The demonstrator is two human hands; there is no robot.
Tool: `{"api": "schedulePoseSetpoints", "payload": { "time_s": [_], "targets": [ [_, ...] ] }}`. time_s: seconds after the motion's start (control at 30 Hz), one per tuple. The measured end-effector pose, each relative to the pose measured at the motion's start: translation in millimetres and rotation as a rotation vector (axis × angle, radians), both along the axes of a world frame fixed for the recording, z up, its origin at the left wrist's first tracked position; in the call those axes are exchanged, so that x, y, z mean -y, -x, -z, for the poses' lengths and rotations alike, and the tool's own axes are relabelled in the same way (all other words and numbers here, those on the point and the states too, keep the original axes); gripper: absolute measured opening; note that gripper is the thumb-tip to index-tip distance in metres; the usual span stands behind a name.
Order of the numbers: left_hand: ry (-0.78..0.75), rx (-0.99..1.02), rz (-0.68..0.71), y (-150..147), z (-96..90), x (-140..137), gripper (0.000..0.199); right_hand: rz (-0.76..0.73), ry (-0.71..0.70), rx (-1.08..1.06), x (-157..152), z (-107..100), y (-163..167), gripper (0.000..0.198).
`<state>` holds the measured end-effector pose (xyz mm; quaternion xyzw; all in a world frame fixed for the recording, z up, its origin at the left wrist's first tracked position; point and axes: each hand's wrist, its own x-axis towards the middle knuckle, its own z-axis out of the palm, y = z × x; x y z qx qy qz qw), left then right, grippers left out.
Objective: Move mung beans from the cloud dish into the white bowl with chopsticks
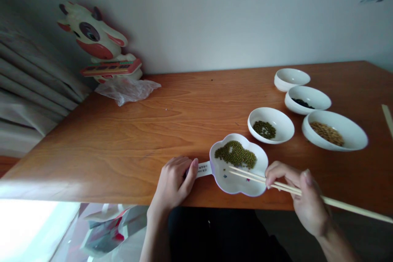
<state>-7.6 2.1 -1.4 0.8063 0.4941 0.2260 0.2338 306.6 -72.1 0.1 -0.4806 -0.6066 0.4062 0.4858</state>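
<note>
My left hand (176,180) is closed around the handle of a white flower-shaped dish (217,172) with a purple rim; a label strip shows on the handle. Green mung beans (236,154) lie in the dish's far part, and one bean sits apart near the chopstick tips. In my right hand (302,192) is a pair of light wooden chopsticks (285,187), their tips over the dish's inside beside that single bean. Whether they touch it I cannot tell. Just beyond the dish stands a white bowl (284,125) with some green beans.
Behind on the right are a bowl of tan beans (353,131), a bowl with black beans (319,99) and another white bowl (291,77). At the far left, a cow toy (98,41) stands behind a clear plastic bag (129,90). A light stick (387,116) lies at the right edge.
</note>
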Motion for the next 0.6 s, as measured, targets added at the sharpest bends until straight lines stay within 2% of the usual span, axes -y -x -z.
{"api": "schedulePoseSetpoints", "payload": {
  "time_s": [0.27,0.43,0.6],
  "targets": [
    [-0.017,0.003,0.01,0,-0.4,1,0.04,-0.054,-0.008,0.102,-10,-1,6,0.068],
    [-0.038,0.003,0.006,-1,-1.7,1,0.04,-0.106,-0.078,0.106,-12,-4,7,0.064],
    [-0.038,0.008,0.003,-1,-1.3,1,0.04,-0.137,-0.071,0.121,-14,-2,5,0.065]
  ]
}}
